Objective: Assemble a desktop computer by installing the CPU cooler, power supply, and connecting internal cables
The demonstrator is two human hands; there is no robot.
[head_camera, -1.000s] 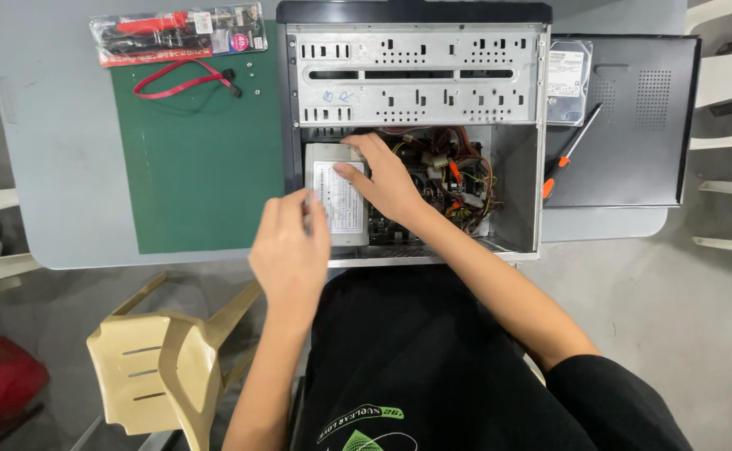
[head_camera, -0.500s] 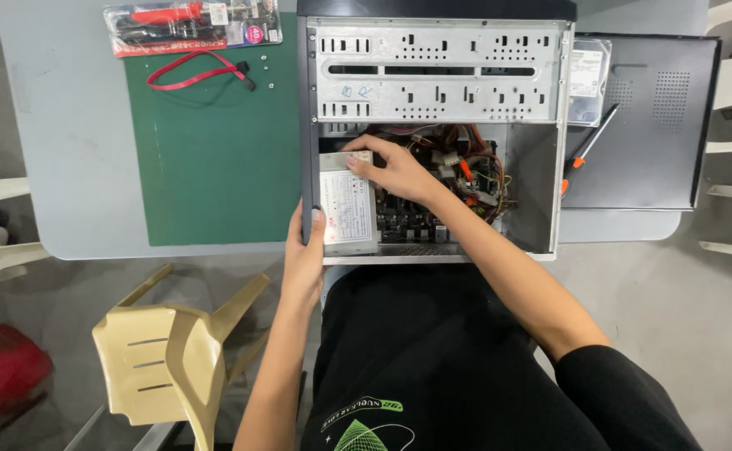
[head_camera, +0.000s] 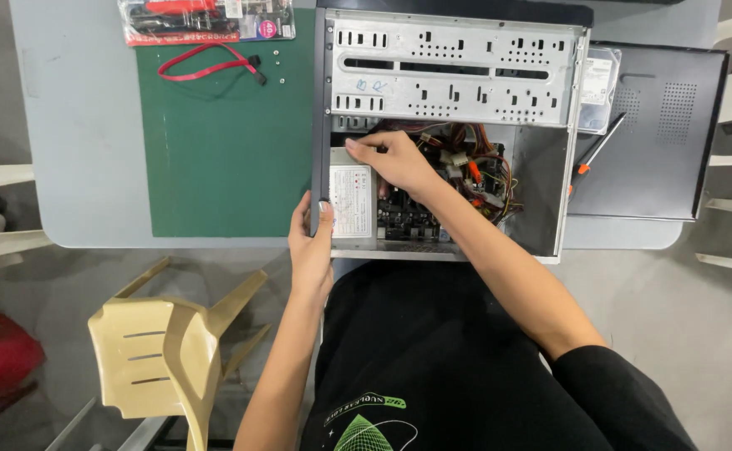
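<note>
Grey metal power supply (head_camera: 351,200) sits at the open computer case's (head_camera: 454,83) near-left corner, right hand (head_camera: 395,160) fingers pinching its far edge.
Left hand (head_camera: 312,238) clasps the case's left wall. A slip could drag loose cables (head_camera: 475,171) or scrape knuckles on sheet metal. Around: green mat (head_camera: 224,150), red cable (head_camera: 203,65), screwdriver (head_camera: 596,150), side panel (head_camera: 658,134), beige chair (head_camera: 170,351).
</note>
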